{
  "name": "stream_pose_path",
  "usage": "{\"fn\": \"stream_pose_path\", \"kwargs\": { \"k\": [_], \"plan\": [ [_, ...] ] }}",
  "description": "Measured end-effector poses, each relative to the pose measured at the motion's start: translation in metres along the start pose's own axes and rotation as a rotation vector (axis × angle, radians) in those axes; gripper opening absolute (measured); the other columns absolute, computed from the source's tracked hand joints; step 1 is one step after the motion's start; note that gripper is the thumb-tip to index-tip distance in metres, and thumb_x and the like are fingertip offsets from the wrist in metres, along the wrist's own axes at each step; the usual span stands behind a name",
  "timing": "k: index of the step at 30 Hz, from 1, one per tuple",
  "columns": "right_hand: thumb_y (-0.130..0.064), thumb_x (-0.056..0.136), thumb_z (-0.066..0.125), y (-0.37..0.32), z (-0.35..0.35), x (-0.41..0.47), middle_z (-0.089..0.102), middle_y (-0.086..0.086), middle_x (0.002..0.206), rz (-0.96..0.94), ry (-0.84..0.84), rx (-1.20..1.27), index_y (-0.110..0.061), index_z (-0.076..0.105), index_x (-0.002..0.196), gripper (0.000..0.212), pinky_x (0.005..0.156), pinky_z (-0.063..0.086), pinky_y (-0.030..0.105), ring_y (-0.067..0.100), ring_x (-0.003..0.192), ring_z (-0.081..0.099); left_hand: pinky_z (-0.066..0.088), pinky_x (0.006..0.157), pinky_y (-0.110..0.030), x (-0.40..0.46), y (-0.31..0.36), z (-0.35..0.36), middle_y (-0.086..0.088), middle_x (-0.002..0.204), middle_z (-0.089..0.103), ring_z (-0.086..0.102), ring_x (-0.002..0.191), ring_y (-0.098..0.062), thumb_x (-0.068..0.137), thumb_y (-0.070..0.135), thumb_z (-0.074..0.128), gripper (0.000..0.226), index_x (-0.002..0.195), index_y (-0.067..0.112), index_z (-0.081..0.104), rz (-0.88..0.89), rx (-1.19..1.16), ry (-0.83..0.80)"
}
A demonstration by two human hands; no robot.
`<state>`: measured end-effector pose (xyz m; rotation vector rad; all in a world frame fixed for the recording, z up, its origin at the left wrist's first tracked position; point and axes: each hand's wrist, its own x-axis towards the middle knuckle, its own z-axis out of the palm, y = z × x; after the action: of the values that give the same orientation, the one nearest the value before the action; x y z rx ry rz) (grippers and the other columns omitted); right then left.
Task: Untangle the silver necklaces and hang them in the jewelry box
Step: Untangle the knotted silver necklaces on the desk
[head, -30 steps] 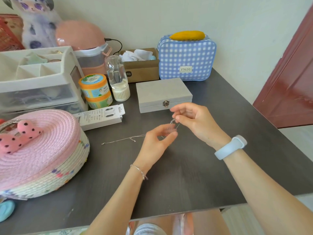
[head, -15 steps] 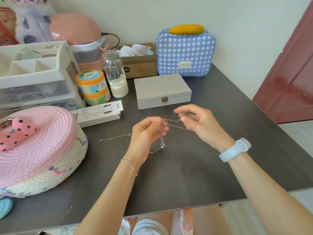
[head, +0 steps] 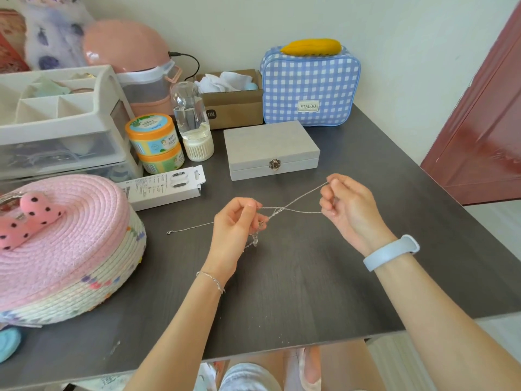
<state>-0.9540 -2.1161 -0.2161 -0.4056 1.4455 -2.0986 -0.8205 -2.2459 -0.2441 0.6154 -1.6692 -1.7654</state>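
Thin silver necklaces (head: 293, 203) stretch between my two hands above the dark table (head: 296, 277), crossing at a small knot near my left fingers. My left hand (head: 236, 227) pinches the chains at the knot; a loose end trails left onto the table to a clasp, and a short bit dangles below the hand. My right hand (head: 348, 206) grips two strands, pulled up and to the right. The grey jewelry box (head: 270, 149) sits shut with its metal latch closed, just beyond my hands.
A pink woven basket (head: 62, 244) fills the left. A white flat carton (head: 166, 187), stacked orange jars (head: 153, 142), a clear bottle (head: 193, 122), a drawer organiser (head: 56, 122), a cardboard box (head: 234, 105) and a blue checked bag (head: 310, 86) line the back. The table's edge runs along the right.
My hands have drawn apart: the right moved right and up, pulling the chains taut into two long strands. The left stayed pinching the knot.
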Motion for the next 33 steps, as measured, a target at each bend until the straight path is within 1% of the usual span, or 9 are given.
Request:
{"fn": "stream_pose_path", "kwargs": {
  "k": [5,8,12,15,17,22,24,28,33],
  "plan": [
    [-0.007,0.097,0.037,-0.003,-0.006,0.004,0.039,-0.005,0.046,0.040,0.070,0.393,-0.014,0.047,0.079,0.022,0.062,0.055,0.024,0.011,0.048,0.047,0.054,0.082,-0.034,0.000,0.001,-0.011,0.009,0.046,0.043,0.057,0.057,-0.011,0.096,0.008,0.045,0.022,0.079,0.007,0.058,0.000,-0.236,0.119],
    [-0.007,0.097,0.034,-0.002,-0.011,0.005,0.040,-0.002,0.055,0.034,0.138,0.263,-0.014,0.047,0.081,0.022,0.036,0.032,0.016,0.008,0.037,0.033,0.042,0.049,-0.019,0.001,0.001,-0.022,0.011,0.045,0.029,0.032,0.044,-0.007,0.096,0.011,0.046,0.020,0.082,0.010,0.060,-0.028,-0.274,0.233],
    [-0.005,0.098,0.035,0.003,-0.019,0.004,0.060,0.005,0.078,-0.028,0.166,0.065,-0.013,0.049,0.082,0.022,0.033,0.021,0.016,0.007,0.033,0.025,0.018,0.042,-0.018,0.007,0.002,-0.036,0.014,0.043,0.026,0.021,0.042,-0.005,0.094,0.015,0.051,0.018,0.082,0.015,0.064,-0.061,-0.164,0.395],
    [-0.004,0.097,0.034,0.001,-0.020,0.004,0.066,0.008,0.094,-0.083,0.159,-0.008,-0.012,0.048,0.082,0.022,0.033,0.019,0.016,0.006,0.033,0.022,0.033,0.052,-0.022,0.010,0.002,-0.045,0.013,0.045,0.041,0.035,0.047,-0.007,0.090,0.020,0.056,0.017,0.077,0.023,0.066,-0.101,0.073,0.483],
    [-0.004,0.097,0.035,-0.001,-0.018,0.004,0.066,0.006,0.094,-0.151,0.132,-0.131,-0.012,0.050,0.084,0.022,0.034,0.019,0.016,0.006,0.034,0.022,0.040,0.071,-0.030,0.010,0.002,-0.049,0.007,0.069,0.058,0.050,0.070,-0.013,0.087,0.028,0.057,0.013,0.079,0.024,0.067,-0.106,0.359,0.438],
    [-0.005,0.092,0.050,-0.018,0.009,0.008,0.056,-0.021,0.062,-0.333,-0.021,-0.505,-0.021,0.061,0.079,0.024,0.037,0.024,0.012,0.002,0.036,0.032,0.032,0.079,-0.025,0.001,0.000,-0.043,0.003,0.118,0.051,0.048,0.109,-0.018,0.088,0.036,0.056,0.023,0.097,0.020,0.071,0.014,0.998,0.306],
    [-0.005,0.091,0.053,-0.029,0.025,0.008,0.052,-0.026,0.054,-0.379,-0.120,-0.573,-0.023,0.062,0.077,0.024,0.040,0.025,0.010,0.001,0.038,0.035,0.034,0.084,-0.022,0.005,0.001,-0.033,0.000,0.116,0.056,0.051,0.109,-0.019,0.086,0.026,0.061,0.018,0.099,0.018,0.070,0.137,0.890,0.246],
    [-0.007,0.091,0.054,-0.049,0.052,0.007,0.051,-0.024,0.051,-0.456,-0.223,-0.559,-0.023,0.064,0.078,0.023,0.042,0.026,0.010,0.001,0.040,0.036,0.044,0.093,-0.023,0.014,0.020,0.003,0.007,0.107,0.064,0.059,0.096,-0.001,0.089,0.016,0.059,0.022,0.110,0.023,0.062,0.096,0.410,-0.173],
    [-0.009,0.090,0.056,-0.067,0.064,0.010,0.054,-0.015,0.063,-0.553,-0.209,-0.441,-0.029,0.066,0.076,0.026,0.042,0.027,0.014,0.004,0.042,0.029,0.051,0.081,-0.021,0.017,0.035,0.030,0.004,0.077,0.069,0.065,0.078,-0.010,0.090,0.006,0.055,0.018,0.075,0.012,0.065,0.054,0.011,-0.251]
  ]
}}
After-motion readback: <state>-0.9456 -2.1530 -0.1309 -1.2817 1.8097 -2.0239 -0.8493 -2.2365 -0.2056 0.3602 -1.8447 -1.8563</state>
